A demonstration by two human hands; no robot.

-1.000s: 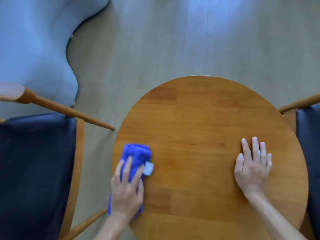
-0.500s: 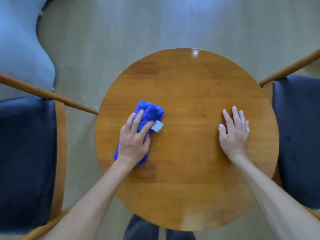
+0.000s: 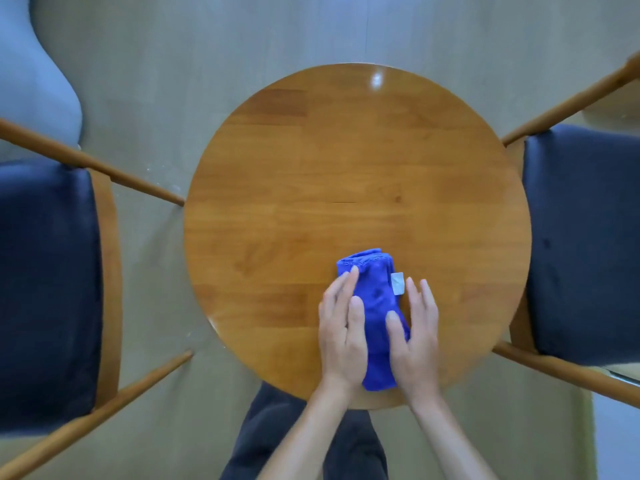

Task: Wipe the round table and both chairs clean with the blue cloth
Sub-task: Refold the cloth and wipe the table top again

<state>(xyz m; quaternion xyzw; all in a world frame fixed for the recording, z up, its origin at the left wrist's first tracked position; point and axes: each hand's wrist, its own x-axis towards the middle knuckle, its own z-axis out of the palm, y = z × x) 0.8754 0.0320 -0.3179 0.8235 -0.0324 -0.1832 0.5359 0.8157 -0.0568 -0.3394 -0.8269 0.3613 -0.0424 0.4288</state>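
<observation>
The round wooden table [image 3: 346, 174] fills the middle of the view. A folded blue cloth [image 3: 374, 299] with a white tag lies on its near part, reaching to the near edge. My left hand [image 3: 341, 327] rests on the cloth's left side, fingers fairly straight. My right hand [image 3: 414, 330] lies along the right side with the thumb on the cloth. To the left stands a chair with a dark blue seat [image 3: 45, 289] and wooden arms; a second chair [image 3: 581, 237] of the same kind stands to the right.
A pale grey upholstered seat [image 3: 38, 64] curves in at the top left. Light wood floor surrounds the table. My dark trouser legs [image 3: 277, 441] show below the table's near edge.
The cloth slid from the table's left part to the near centre under my left hand. My right hand left its spot on the right side and came to the cloth.
</observation>
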